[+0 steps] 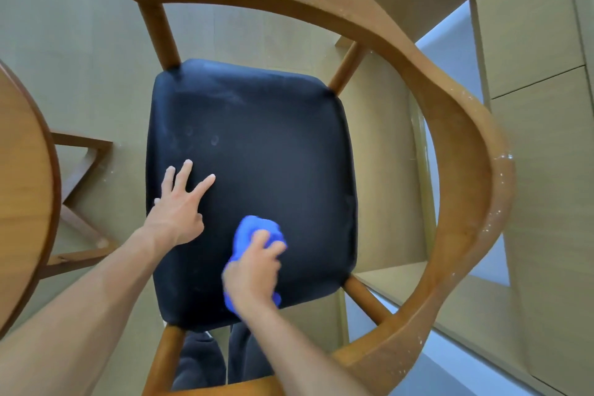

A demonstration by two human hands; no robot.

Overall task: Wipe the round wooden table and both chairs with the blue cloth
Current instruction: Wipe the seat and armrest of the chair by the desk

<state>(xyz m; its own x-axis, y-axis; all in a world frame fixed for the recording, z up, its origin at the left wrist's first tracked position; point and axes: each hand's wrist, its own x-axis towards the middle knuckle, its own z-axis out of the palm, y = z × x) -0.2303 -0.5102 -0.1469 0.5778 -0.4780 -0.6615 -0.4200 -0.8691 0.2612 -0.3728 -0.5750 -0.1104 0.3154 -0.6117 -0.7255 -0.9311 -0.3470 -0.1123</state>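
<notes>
A wooden chair fills the view, with a curved armrest-back rail [463,125] and a black padded seat [263,145]. My right hand [254,270] grips the bunched blue cloth [254,231] and holds it down on the near part of the seat. My left hand [180,202] rests flat on the seat's left side with its fingers spread. White specks and dust dot the wooden rail, and faint smudges show on the far part of the seat. The round wooden table [22,196] shows only as an edge at the left.
The table's wooden base [83,170] stands on the pale floor to the left of the chair. Beige wall panels and a lit strip run along the right. My dark trouser legs [225,357] show below the seat's near edge.
</notes>
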